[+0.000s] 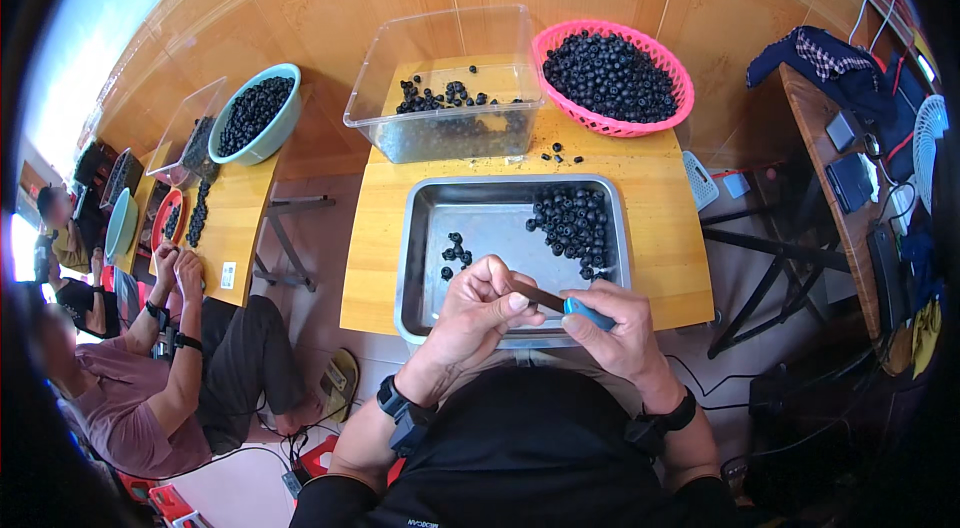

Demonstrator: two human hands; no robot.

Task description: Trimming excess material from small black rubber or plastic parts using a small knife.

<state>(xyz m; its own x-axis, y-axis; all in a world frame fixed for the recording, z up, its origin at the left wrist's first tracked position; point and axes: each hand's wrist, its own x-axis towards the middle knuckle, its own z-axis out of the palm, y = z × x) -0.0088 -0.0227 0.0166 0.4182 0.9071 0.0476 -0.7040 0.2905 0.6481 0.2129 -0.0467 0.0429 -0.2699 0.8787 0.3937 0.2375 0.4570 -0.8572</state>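
My right hand (612, 326) is closed round the blue handle (588, 313) of a knife. Its dark, narrow blade (540, 295) points left, toward my other hand. The fingers of my left hand (480, 306) are pinched together at the blade's tip, and whatever they hold is hidden. Both hands are over the near edge of a shallow metal tray (470, 203). In the tray, a large heap of dark, round, berry-like pieces (575, 228) fills the right side. A few more of these pieces (457, 254) lie at the left.
Behind the tray are a clear plastic bin (450, 133) and a pink basket (685, 103) piled with dark pieces. Several loose bits (558, 156) dot the wooden table (370, 268). A person (140, 378) works at another table on the left. A side table (815, 143) stands right.
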